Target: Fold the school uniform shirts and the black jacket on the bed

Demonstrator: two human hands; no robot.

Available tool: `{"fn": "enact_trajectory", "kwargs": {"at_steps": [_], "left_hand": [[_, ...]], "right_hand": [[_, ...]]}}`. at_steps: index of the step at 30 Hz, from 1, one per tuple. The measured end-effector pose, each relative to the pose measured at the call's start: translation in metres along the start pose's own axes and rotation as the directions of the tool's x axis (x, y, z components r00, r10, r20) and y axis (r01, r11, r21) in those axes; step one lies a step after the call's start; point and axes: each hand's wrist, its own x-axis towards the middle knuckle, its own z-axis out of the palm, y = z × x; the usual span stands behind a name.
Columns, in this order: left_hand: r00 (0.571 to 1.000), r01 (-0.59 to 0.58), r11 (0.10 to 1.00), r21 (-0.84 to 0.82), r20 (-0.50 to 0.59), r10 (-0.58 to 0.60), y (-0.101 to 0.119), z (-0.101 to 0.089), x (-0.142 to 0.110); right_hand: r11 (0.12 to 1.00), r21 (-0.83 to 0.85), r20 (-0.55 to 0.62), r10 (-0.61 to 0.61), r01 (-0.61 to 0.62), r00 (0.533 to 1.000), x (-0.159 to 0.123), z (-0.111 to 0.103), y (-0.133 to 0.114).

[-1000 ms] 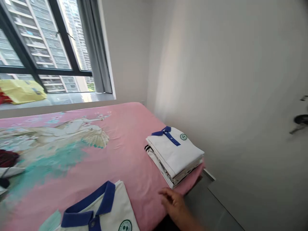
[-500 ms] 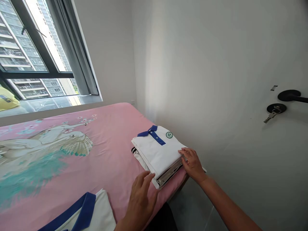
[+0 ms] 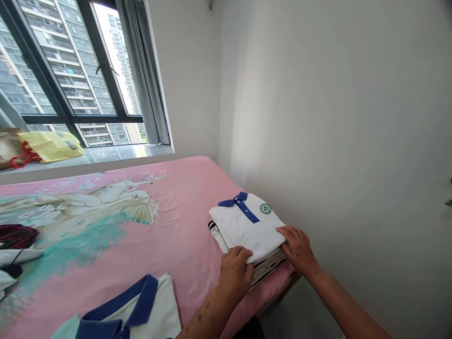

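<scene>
A folded white polo shirt (image 3: 252, 235) with a blue collar, blue placket and round green badge lies on top of a stack of folded clothes (image 3: 268, 269) at the bed's corner. My left hand (image 3: 236, 273) has its fingers curled over the shirt's near left corner, thumb close below. At the near right corner my right hand (image 3: 299, 249) pinches the same shirt, fingers on top and thumb under the edge. Another white shirt with a blue collar (image 3: 141, 306) lies on the bed, left of my left forearm.
The bed (image 3: 190, 226) has a pink sheet with a bird print. A wall (image 3: 318, 141) rises close along its right side. Dark and white clothes (image 3: 17, 245) lie at the far left. A yellow bag (image 3: 52, 146) rests on the windowsill.
My left hand has come forward from beside the stack onto the shirt's near left corner. My right hand stays at the right corner. The view has turned left.
</scene>
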Motion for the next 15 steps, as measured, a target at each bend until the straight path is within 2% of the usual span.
{"fn": "enact_trajectory", "kwargs": {"at_steps": [6, 9, 11, 13, 15], "left_hand": [[0.996, 0.068, 0.995, -0.079, -0.048, -0.072, -0.004, 0.000, 0.003], [0.982, 0.154, 0.950, -0.273, -0.066, -0.178, -0.010, -0.016, 0.016], [0.951, 0.280, 0.828, -0.486, 0.021, -0.309, -0.015, -0.038, 0.034], [0.913, 0.370, 0.635, -0.679, 0.137, -0.385, -0.020, -0.069, 0.060], [0.919, 0.305, 0.506, -0.807, 0.109, -0.380, -0.026, -0.105, 0.088]], "right_hand": [[0.999, 0.030, -0.026, 0.033, -0.032, 0.999, 0.007, 0.007, 0.014], [1.000, 0.022, -0.086, -0.019, 0.021, 0.996, 0.027, -0.007, 0.013], [0.996, 0.005, -0.133, -0.087, 0.089, 0.987, 0.052, -0.023, 0.005], [0.986, -0.022, -0.149, -0.165, 0.163, 0.975, 0.086, -0.043, -0.010], [0.973, -0.054, -0.124, -0.228, 0.222, 0.966, 0.125, -0.064, -0.031]]}}
